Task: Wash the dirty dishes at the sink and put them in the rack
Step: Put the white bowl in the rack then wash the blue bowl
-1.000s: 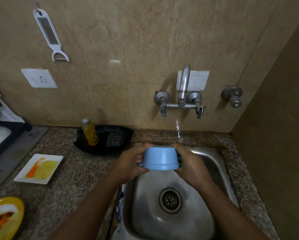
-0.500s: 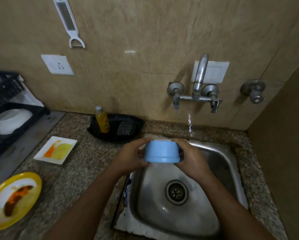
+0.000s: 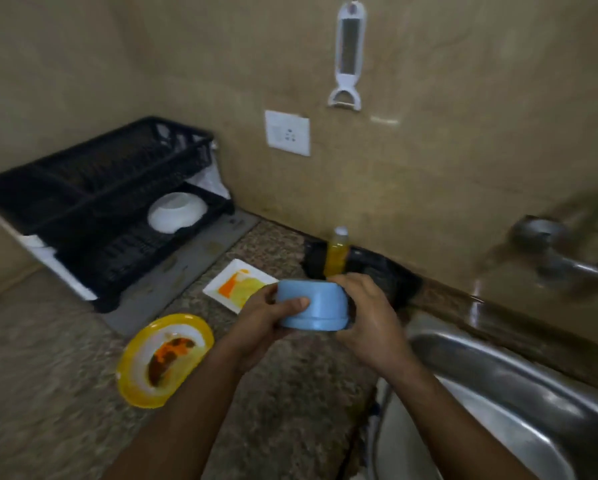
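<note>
I hold a light blue bowl (image 3: 320,306) upside down above the granite counter, left of the steel sink (image 3: 505,375). My left hand (image 3: 266,317) grips its left side, thumb across the front. My right hand (image 3: 370,320) grips its right side. A black two-tier dish rack (image 3: 93,202) stands at the far left with a white bowl (image 3: 177,211) upside down on its lower tier. A dirty yellow plate (image 3: 162,358) and a stained white square plate (image 3: 238,284) lie on the counter between the rack and my hands.
A yellow soap bottle (image 3: 337,252) stands in a black tray (image 3: 387,271) by the wall. The tap fittings (image 3: 560,251) show blurred at the right edge. A white peeler (image 3: 347,57) and a socket (image 3: 287,133) are on the wall.
The view has swung left toward the rack. Both hands have carried the blue bowl from over the sink to above the counter on its left.
</note>
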A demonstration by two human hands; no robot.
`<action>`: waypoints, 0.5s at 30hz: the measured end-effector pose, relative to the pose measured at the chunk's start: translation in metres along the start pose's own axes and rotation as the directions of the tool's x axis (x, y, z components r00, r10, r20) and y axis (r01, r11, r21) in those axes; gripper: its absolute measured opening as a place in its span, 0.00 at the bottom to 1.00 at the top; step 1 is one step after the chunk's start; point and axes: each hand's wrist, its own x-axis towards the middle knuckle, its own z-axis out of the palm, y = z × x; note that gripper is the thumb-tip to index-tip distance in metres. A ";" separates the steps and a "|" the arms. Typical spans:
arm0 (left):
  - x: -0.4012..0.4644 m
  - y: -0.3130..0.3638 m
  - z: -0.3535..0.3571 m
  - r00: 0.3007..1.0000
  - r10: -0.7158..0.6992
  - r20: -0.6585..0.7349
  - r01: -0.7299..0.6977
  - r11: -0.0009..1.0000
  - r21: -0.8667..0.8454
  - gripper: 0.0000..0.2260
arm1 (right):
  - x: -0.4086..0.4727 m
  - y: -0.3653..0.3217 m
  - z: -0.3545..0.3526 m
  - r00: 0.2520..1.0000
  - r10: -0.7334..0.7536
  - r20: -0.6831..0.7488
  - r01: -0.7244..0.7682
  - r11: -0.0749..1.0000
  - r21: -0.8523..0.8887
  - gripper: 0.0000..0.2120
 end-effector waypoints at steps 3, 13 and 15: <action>0.007 0.025 -0.078 0.990 0.113 -0.090 -0.125 0.982 -0.141 0.29 | 0.057 -0.042 0.055 0.976 -0.087 0.197 0.027 0.956 0.292 0.35; 0.065 0.085 -0.292 0.910 0.265 -0.319 -0.308 0.947 -0.090 0.36 | 0.219 -0.117 0.250 0.854 0.136 0.503 -0.431 0.726 0.536 0.40; 0.080 0.091 -0.314 0.880 0.303 -0.366 -0.291 0.953 0.090 0.35 | 0.239 -0.119 0.271 0.866 0.175 0.468 -0.433 0.729 0.530 0.47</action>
